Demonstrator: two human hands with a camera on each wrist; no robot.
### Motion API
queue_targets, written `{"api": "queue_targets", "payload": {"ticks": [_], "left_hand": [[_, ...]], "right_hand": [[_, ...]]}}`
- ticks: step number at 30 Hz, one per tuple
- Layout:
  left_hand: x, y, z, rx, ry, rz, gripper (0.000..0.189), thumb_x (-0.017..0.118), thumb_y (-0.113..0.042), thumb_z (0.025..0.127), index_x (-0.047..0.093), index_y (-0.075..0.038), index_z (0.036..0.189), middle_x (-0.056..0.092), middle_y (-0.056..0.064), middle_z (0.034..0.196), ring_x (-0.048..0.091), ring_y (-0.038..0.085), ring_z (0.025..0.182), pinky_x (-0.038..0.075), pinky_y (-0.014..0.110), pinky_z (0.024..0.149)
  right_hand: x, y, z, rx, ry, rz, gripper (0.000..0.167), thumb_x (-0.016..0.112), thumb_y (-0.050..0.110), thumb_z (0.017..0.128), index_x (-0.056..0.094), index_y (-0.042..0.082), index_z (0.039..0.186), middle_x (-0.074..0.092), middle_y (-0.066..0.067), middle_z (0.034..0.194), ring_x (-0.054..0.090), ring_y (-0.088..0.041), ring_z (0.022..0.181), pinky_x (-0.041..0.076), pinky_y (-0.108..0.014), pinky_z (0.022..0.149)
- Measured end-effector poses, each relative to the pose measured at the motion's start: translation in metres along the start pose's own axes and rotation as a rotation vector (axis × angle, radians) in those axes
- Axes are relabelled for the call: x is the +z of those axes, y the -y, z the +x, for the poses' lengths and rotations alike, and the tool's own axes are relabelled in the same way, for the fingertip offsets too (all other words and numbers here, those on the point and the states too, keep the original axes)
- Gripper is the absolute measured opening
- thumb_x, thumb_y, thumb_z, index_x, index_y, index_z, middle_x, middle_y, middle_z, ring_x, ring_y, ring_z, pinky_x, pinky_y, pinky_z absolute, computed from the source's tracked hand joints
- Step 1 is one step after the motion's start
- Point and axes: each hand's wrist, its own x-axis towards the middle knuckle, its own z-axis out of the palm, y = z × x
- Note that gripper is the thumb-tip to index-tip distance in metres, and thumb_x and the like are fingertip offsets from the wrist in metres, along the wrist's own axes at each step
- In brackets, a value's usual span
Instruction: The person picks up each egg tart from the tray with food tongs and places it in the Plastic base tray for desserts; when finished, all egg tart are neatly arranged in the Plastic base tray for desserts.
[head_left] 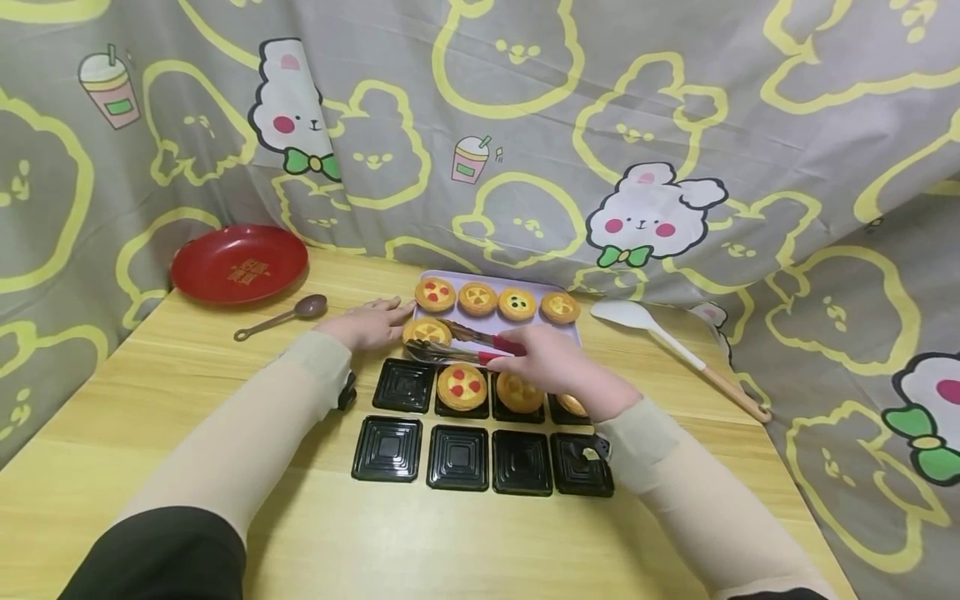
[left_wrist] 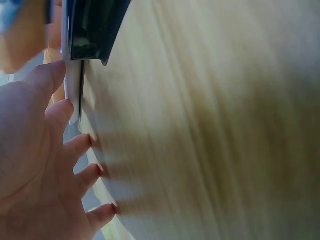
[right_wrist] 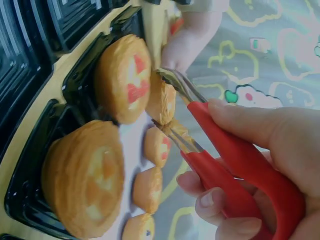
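My right hand (head_left: pixel 551 358) grips red-handled tongs (right_wrist: pixel 207 127). In the right wrist view the tong tips are parted on either side of an egg tart (right_wrist: pixel 162 104), which lies at the front left of the lilac tray (head_left: pixel 480 276) in the head view. Along the tray's left edge rests my left hand (head_left: pixel 375 323), fingers spread, with thumb and forefinger at the rim in the left wrist view. Several tarts line the tray's back. A tart with red pieces (head_left: pixel 462 387) and a plain yellow one (head_left: pixel 519 392) sit in black square trays; a third is partly hidden by my right arm.
Nearest me is a row of black square trays (head_left: pixel 387 448). A red plate (head_left: pixel 240 265) and a brown spoon (head_left: pixel 285 317) lie at the left. A white turner with a wooden handle (head_left: pixel 660 333) is at the right. Patterned cloth (head_left: pixel 517 225) hangs behind the table.
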Motion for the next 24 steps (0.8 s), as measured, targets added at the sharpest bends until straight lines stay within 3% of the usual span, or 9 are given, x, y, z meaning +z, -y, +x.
{"api": "queue_targets", "payload": {"ticks": [10, 18, 24], "left_hand": [[-0.001, 0.002, 0.004, -0.005, -0.002, 0.0, 0.067, 0.039, -0.047, 0.105, 0.015, -0.017, 0.159, 0.011, 0.018, 0.162, 0.009, 0.047, 0.145, 0.012, 0.066, 0.113], [0.001, 0.003, 0.005, -0.011, 0.005, -0.007, 0.068, 0.038, -0.049, 0.104, 0.014, -0.019, 0.16, 0.01, 0.017, 0.163, 0.008, 0.046, 0.146, 0.011, 0.066, 0.113], [0.001, 0.004, 0.004, -0.012, 0.009, -0.007, 0.067, 0.039, -0.048, 0.104, 0.014, -0.019, 0.16, 0.01, 0.017, 0.163, 0.007, 0.046, 0.146, 0.01, 0.065, 0.114]], "right_hand": [[-0.005, 0.021, -0.017, -0.09, 0.096, 0.031, 0.025, 0.07, 0.043, 0.092, 0.071, 0.019, 0.101, 0.063, 0.01, 0.074, 0.053, -0.009, 0.06, 0.046, -0.031, 0.06], [0.004, 0.027, -0.02, -0.092, 0.102, -0.013, 0.034, 0.072, 0.046, 0.089, 0.073, 0.018, 0.107, 0.063, 0.014, 0.078, 0.055, -0.009, 0.065, 0.047, -0.031, 0.064], [0.002, 0.022, -0.02, -0.107, 0.082, 0.017, 0.038, 0.071, 0.049, 0.088, 0.072, 0.018, 0.11, 0.063, 0.013, 0.078, 0.055, -0.009, 0.065, 0.048, -0.031, 0.064]]}}
